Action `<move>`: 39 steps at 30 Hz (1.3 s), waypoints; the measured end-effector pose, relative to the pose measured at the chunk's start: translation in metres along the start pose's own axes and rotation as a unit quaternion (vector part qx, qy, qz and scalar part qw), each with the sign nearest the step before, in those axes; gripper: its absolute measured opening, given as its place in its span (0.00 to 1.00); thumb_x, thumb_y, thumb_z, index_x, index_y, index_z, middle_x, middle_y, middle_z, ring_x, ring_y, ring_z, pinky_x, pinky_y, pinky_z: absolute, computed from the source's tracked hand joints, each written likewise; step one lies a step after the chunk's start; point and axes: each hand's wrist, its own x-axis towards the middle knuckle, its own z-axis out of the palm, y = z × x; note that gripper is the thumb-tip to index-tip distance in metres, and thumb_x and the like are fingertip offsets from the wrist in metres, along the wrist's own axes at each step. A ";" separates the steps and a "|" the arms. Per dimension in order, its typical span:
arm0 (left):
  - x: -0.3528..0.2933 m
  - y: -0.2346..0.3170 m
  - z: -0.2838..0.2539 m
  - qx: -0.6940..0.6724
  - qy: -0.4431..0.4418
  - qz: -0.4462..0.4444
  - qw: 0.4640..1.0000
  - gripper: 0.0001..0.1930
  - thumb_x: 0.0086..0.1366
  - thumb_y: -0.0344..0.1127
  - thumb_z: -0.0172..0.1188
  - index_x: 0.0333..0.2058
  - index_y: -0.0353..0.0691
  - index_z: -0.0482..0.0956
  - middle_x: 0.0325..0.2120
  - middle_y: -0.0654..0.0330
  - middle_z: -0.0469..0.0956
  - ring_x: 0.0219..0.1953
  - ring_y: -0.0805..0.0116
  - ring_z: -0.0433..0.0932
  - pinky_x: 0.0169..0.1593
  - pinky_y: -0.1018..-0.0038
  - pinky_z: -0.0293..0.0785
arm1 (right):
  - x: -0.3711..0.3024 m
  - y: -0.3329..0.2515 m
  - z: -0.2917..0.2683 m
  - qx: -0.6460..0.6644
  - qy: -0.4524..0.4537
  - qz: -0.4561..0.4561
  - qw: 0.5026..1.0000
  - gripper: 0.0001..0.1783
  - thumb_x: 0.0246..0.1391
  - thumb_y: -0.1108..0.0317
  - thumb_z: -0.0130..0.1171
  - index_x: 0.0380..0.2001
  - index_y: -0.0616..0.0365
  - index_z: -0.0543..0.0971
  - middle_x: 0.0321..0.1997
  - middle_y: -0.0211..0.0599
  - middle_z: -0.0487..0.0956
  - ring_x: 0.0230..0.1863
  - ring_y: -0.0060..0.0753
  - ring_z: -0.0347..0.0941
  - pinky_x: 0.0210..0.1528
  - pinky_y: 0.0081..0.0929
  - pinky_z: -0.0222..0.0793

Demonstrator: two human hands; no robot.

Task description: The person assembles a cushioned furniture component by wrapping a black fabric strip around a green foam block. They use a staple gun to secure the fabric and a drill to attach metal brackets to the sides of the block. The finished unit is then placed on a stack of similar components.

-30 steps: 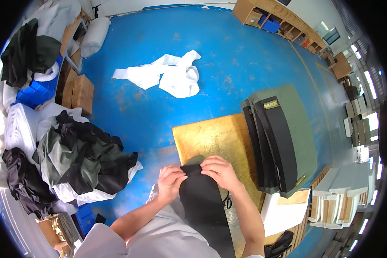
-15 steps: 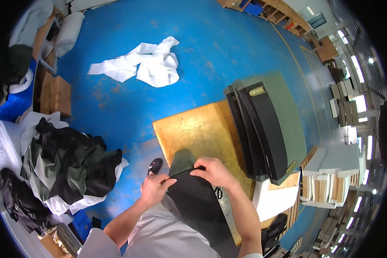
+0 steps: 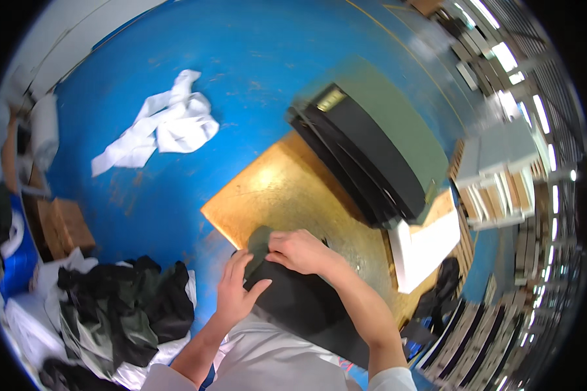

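Observation:
A long black piece with a dark green fabric end [image 3: 259,242] lies across the near corner of the yellow-topped table [image 3: 267,176]. Its black part [image 3: 306,303] runs toward my lap and under my right forearm. My right hand [image 3: 303,251] has its fingers bent in a pinch on the fabric edge near the green end. Beside it, my left hand [image 3: 231,290] rests against the left edge, thumb and fingers spread apart. A stack of black and green padded panels [image 3: 372,150] stands on the far right of the table.
White cloth [image 3: 169,124] lies crumpled on the blue floor ahead. Dark fabric [image 3: 124,313] is heaped at the left, near a cardboard box [image 3: 65,228]. To the right are a white block [image 3: 424,247] and stacked pale boards [image 3: 502,169] on a pallet.
The view has turned, so the table and stack appear farther left. My left hand has loosened from a pinch to spread fingers, while my right hand stays at the fabric edge.

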 end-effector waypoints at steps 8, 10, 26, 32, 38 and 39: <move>0.031 -0.021 0.044 -0.035 -0.165 -0.037 0.985 0.21 0.69 0.29 0.61 0.59 0.29 0.77 0.54 0.48 0.82 0.54 0.61 0.82 0.60 0.69 0.74 | -0.040 0.018 0.023 -0.074 0.325 0.055 0.941 0.14 0.56 0.60 0.61 0.40 0.58 0.78 0.48 0.43 0.79 0.54 0.49 0.77 0.55 0.43 0.73; 0.045 -0.005 0.058 -0.042 -0.167 -0.032 0.985 0.19 0.71 0.29 0.58 0.59 0.29 0.77 0.57 0.49 0.80 0.55 0.61 0.80 0.61 0.69 0.72 | -0.077 -0.003 0.024 -0.159 0.393 0.064 0.903 0.20 0.52 0.63 0.61 0.48 0.56 0.77 0.60 0.45 0.75 0.68 0.47 0.67 0.68 0.47 0.63; 0.082 -0.009 0.056 0.014 -0.285 -0.070 0.956 0.22 0.80 0.33 0.43 0.68 0.35 0.68 0.65 0.55 0.70 0.62 0.67 0.72 0.67 0.72 0.65 | -0.766 0.081 0.317 0.086 0.565 0.702 0.426 0.21 0.63 0.65 0.56 0.58 0.59 0.77 0.60 0.52 0.77 0.61 0.56 0.72 0.65 0.45 0.66; 0.089 0.007 0.074 -0.024 -0.281 -0.139 0.949 0.23 0.79 0.32 0.44 0.70 0.39 0.66 0.64 0.56 0.71 0.61 0.64 0.74 0.66 0.69 0.68 | -0.703 0.219 0.479 0.244 0.339 0.765 0.489 0.24 0.58 0.61 0.59 0.55 0.63 0.77 0.53 0.53 0.81 0.57 0.51 0.77 0.61 0.44 0.72; 0.100 0.017 0.065 0.035 -0.290 -0.146 0.945 0.26 0.74 0.24 0.46 0.70 0.39 0.67 0.51 0.68 0.74 0.53 0.75 0.73 0.61 0.76 0.69 | -0.704 0.282 0.524 0.214 0.189 0.812 0.510 0.29 0.51 0.50 0.71 0.49 0.59 0.78 0.51 0.49 0.81 0.54 0.52 0.79 0.55 0.47 0.75; 0.085 0.028 0.098 0.067 -0.255 -0.143 0.954 0.26 0.73 0.24 0.47 0.69 0.40 0.69 0.53 0.67 0.74 0.54 0.75 0.73 0.62 0.77 0.68 | -0.720 0.272 0.502 0.252 0.212 0.777 0.536 0.30 0.49 0.52 0.73 0.50 0.60 0.79 0.50 0.52 0.83 0.52 0.54 0.81 0.53 0.51 0.77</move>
